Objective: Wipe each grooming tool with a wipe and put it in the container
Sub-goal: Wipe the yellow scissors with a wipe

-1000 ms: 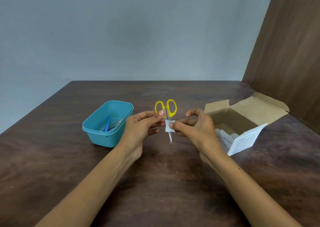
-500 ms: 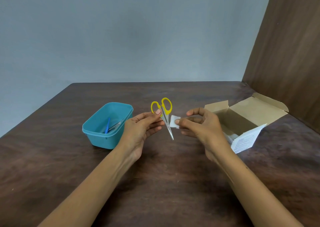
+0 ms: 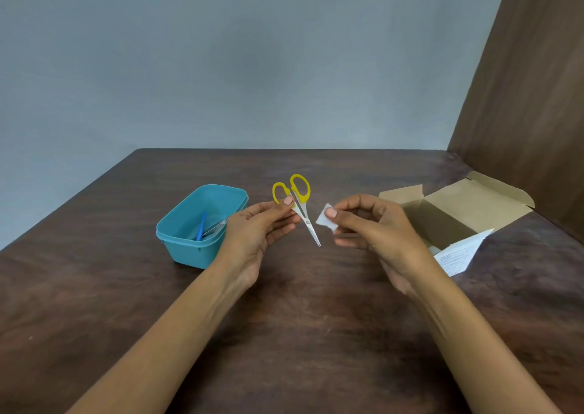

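My left hand (image 3: 256, 227) pinches small yellow-handled scissors (image 3: 300, 205) just below the handles, blades closed and pointing down and to the right above the table. A short gap to the right, my right hand (image 3: 376, 227) pinches a small white wipe (image 3: 325, 219) between thumb and fingers; the wipe does not touch the blades. The teal container (image 3: 177, 239) stands on the table to the left of my left hand, holding a blue-handled tool (image 3: 201, 226) and a metal tool (image 3: 216, 226).
An open cardboard box (image 3: 455, 211) lies at the right with a white printed flap (image 3: 458, 252) at its front. A brown panel (image 3: 531, 97) rises at the far right. The dark wooden table (image 3: 300, 319) stretches in front of my arms.
My right hand has drawn the wipe off the scissor blades and moved it to the right. The scissors have tilted, their tips now pointing down and right.
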`<state>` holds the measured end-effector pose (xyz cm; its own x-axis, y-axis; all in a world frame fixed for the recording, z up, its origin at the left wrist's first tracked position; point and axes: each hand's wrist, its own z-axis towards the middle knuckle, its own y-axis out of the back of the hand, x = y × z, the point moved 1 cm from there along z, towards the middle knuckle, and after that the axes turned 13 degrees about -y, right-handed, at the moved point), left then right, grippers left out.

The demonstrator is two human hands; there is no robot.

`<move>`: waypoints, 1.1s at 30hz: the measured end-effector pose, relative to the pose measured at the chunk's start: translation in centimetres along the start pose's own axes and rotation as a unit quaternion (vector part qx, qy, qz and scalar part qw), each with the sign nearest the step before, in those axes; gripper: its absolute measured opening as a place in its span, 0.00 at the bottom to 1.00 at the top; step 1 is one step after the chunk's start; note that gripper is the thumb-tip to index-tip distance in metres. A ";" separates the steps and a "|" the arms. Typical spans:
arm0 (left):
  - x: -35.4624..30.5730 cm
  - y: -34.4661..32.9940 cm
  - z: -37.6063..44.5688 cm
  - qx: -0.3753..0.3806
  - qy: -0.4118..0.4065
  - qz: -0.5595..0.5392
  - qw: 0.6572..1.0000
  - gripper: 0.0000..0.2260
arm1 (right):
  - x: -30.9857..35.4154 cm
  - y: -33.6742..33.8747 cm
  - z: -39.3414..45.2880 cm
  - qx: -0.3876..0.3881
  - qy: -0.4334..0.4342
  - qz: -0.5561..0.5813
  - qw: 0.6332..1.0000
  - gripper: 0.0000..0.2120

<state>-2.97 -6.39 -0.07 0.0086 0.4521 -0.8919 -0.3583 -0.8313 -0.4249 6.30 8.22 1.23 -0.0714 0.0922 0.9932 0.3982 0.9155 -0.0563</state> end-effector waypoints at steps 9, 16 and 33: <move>0.2 -0.4 -0.4 0.008 0.004 0.000 1.000 0.04 | -1.0 -0.7 0.4 -0.039 0.029 -0.085 0.995 0.05; 0.2 -0.4 -0.5 0.014 -0.004 -0.001 1.000 0.03 | -1.2 -0.6 0.4 -0.155 0.091 -0.164 0.970 0.13; -0.1 0.0 -0.1 -0.008 -0.060 0.021 0.998 0.02 | -1.0 -1.1 -0.2 -0.031 -0.019 -0.098 0.994 0.10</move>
<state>-2.86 -6.45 -0.05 -0.1173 0.4517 -0.8844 -0.3406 -0.8549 -0.3914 6.11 7.03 0.33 -0.1883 -0.0703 0.9796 0.4287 0.8915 0.1464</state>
